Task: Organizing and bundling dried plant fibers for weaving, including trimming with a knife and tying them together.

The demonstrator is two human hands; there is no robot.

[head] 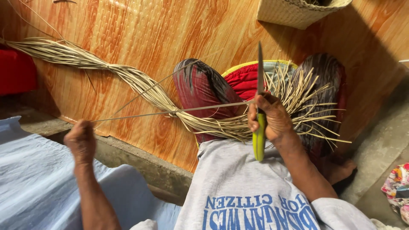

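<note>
My right hand (pixel 272 119) grips a knife (pixel 259 123) with a yellow-green handle, its blade pointing up and away from me. A long thin pale strip of reed (pixel 170 112) runs from the blade leftwards to my left hand (pixel 81 140), which pinches its end. The strip is stretched taut between the two hands. A second thin strip (pixel 140 94) slants off above it. Under my right hand, a pile of short split strips (pixel 302 96) lies across my lap.
A long twisted bundle of dried reeds (pixel 106 68) lies across the wood-patterned floor from the far left to my knees. A woven basket (pixel 294 12) stands at the top. A red object (pixel 15 70) sits left, pale blue cloth (pixel 30 170) lower left.
</note>
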